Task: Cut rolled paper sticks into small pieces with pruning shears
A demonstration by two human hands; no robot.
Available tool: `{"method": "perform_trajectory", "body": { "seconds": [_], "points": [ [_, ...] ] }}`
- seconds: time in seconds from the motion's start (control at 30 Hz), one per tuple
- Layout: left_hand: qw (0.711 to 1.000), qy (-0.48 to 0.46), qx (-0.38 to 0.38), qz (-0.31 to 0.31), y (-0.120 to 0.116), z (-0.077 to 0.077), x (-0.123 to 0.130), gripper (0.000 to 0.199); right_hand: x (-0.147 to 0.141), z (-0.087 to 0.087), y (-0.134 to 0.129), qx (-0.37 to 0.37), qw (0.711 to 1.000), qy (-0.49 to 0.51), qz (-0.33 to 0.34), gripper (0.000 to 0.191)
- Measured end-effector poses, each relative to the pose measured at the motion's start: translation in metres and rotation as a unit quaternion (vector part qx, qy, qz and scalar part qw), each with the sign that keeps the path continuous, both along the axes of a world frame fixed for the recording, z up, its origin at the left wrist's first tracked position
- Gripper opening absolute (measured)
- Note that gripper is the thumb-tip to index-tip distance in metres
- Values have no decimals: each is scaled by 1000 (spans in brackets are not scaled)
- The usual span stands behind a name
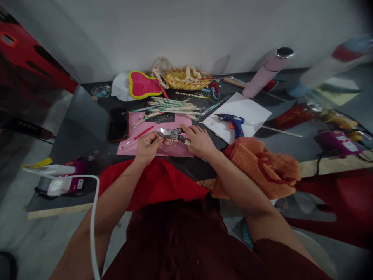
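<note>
Pruning shears (171, 133) are held over a pink sheet (128, 147) on the dark table. My right hand (200, 142) is wrapped round their handles, with the blades pointing left. My left hand (149, 145) is closed in a pinch at the blade end; whether it grips the blade or something small there is hidden. Small pale pieces lie under the shears. A red stick (143, 132) rests on the pink sheet, and a heap of wrapped sticks (171, 105) lies just behind.
Behind are a yellow basket (177, 82) and a pink pad (144, 85). A phone (118, 124) lies left. A blue glue gun (233, 121) on white paper, a pink bottle (264, 74) and an orange cloth (259, 167) are right. A white cable (92, 217) crosses the left foreground.
</note>
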State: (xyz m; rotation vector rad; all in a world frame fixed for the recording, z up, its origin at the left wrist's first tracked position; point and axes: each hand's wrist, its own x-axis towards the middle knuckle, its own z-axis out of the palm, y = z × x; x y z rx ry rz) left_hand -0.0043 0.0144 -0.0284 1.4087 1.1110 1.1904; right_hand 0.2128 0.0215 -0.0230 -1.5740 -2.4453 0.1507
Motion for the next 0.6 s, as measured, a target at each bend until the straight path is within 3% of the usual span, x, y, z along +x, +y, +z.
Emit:
{"method": "perform_trajectory", "body": {
  "seconds": [0.33, 0.6],
  "points": [
    [1000, -7, 0, 12, 0, -1, 0, 28, -6, 4, -6, -14, 1000, -6, -17, 48],
    [999, 24, 24, 6, -1, 1, 0, 30, -2, 3, -1, -8, 1000, -14, -2, 60]
  ]
}}
